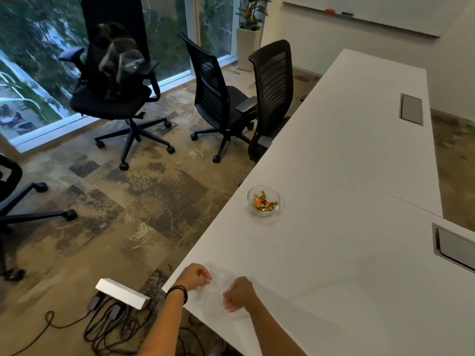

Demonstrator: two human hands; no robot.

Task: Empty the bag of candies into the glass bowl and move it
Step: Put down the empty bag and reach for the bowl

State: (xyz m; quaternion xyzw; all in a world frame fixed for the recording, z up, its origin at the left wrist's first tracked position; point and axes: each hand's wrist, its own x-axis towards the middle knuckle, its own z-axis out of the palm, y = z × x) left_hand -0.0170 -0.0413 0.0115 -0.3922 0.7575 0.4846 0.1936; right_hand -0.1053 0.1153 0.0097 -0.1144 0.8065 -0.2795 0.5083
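Observation:
A small glass bowl (pixel 263 200) stands on the long white table (pixel 347 201) near its left edge, holding gold-wrapped candies (pixel 262 204) and one or two orange ones. Close to the table's near corner lies a clear, see-through plastic bag (pixel 214 289), flat and apparently without candies in it. My left hand (pixel 195 276) pinches the bag's left edge with its fingers curled. My right hand (pixel 239 294) grips the bag's right side in a loose fist. The bowl sits about an arm's length beyond both hands.
Two black office chairs (pixel 226 98) stand against the table's left side; another chair carries a backpack (pixel 115 60) by the window. A white power box (pixel 123 294) with black cables lies on the carpet near the corner. Two cable hatches (pixel 411 109) are set into the tabletop.

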